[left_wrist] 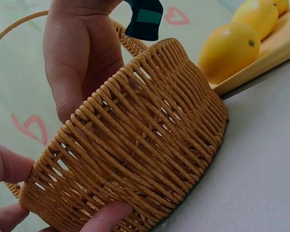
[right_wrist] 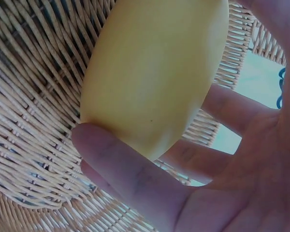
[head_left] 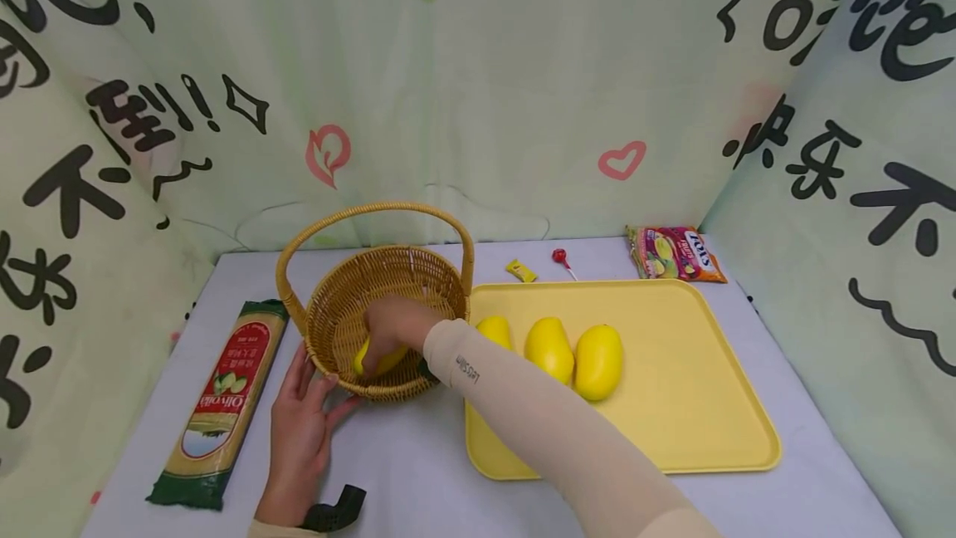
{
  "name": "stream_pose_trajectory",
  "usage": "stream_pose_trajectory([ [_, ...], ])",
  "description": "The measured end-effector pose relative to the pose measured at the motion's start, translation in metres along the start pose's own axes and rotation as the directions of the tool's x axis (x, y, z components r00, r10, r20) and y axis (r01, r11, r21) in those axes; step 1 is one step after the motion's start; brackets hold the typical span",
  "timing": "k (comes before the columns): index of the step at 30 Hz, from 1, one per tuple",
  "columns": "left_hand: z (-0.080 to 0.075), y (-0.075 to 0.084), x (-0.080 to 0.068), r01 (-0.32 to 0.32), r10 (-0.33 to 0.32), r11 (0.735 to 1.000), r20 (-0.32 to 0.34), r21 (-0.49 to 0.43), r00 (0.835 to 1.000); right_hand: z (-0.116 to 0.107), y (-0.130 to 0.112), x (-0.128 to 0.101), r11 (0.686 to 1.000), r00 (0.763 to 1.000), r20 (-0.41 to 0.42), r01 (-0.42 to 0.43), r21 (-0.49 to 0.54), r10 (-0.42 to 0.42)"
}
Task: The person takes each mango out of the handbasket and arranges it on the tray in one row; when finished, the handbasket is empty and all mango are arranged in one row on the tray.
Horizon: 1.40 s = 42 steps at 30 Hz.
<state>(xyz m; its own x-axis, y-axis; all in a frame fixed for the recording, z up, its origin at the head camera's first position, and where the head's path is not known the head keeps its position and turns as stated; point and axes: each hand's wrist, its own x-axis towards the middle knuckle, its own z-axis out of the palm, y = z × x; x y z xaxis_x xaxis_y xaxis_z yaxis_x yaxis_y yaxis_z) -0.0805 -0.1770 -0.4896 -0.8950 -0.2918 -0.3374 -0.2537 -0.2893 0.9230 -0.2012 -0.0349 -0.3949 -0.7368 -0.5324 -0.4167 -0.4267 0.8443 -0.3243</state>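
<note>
Left hand: our left hand [head_left: 299, 430] rests on the grey tabletop [head_left: 388, 471] nearest us, fingers straight and spread, the tips touching the outer wall of the wicker basket [head_left: 351, 293]. The left wrist view shows a fingertip [left_wrist: 108, 215] pressed low on the weave. It steadies the basket and does not clasp it.

Right hand: our sleeved right hand [head_left: 396, 326] reaches over the rim into the basket, its fingers [right_wrist: 125, 169] curled round a yellow mango [head_left: 377, 358].

Mango in hand: inside the basket, low and close to the near wall, the weave close behind it in the right wrist view; we cannot tell whether it touches the bottom.

Doing it well: we judge that the fruit should be held until it rests on the basket floor, while the left fingertips keep pressing so that the light basket neither slides nor tips. The arching handle [head_left: 373, 210] leaves little room for the wrist, which is best kept low and straight.

Tray: a yellow tray [head_left: 695, 405] lies just beside the basket and carries three more mangoes [head_left: 548, 349] in a row.

Left side: a long pasta packet [head_left: 224, 397] lies flat on the table.

Far edge: a small yellow sweet [head_left: 520, 271], a red lollipop [head_left: 562, 259] and a candy bag [head_left: 672, 254] lie before the printed cloth backdrop [head_left: 478, 90].
</note>
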Motion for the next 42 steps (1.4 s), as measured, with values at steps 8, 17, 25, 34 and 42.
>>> stream_pose_trajectory([
  [8,0.002,0.0,0.0,0.003,-0.003,1.0,-0.027,0.009,1.0,-0.003,0.006,0.001,0.999,0.998,-0.036,0.052,-0.013,-0.053],
  [17,0.001,0.002,-0.001,0.002,-0.002,1.0,-0.016,-0.003,1.0,-0.005,0.009,-0.005,0.998,0.995,-0.071,0.069,-0.004,-0.069],
  [25,0.001,0.001,0.0,0.005,-0.005,1.0,-0.009,-0.011,1.0,-0.009,0.012,-0.013,0.992,0.988,-0.092,0.123,-0.002,-0.123],
  [34,0.002,0.002,-0.001,-0.005,0.005,1.0,-0.007,0.008,1.0,-0.013,0.021,-0.027,0.986,0.978,-0.128,0.168,0.021,-0.164],
  [42,0.003,0.003,-0.002,0.001,-0.001,1.0,-0.018,0.001,1.0,-0.015,0.025,-0.035,0.986,0.972,-0.168,0.164,-0.005,-0.163],
])
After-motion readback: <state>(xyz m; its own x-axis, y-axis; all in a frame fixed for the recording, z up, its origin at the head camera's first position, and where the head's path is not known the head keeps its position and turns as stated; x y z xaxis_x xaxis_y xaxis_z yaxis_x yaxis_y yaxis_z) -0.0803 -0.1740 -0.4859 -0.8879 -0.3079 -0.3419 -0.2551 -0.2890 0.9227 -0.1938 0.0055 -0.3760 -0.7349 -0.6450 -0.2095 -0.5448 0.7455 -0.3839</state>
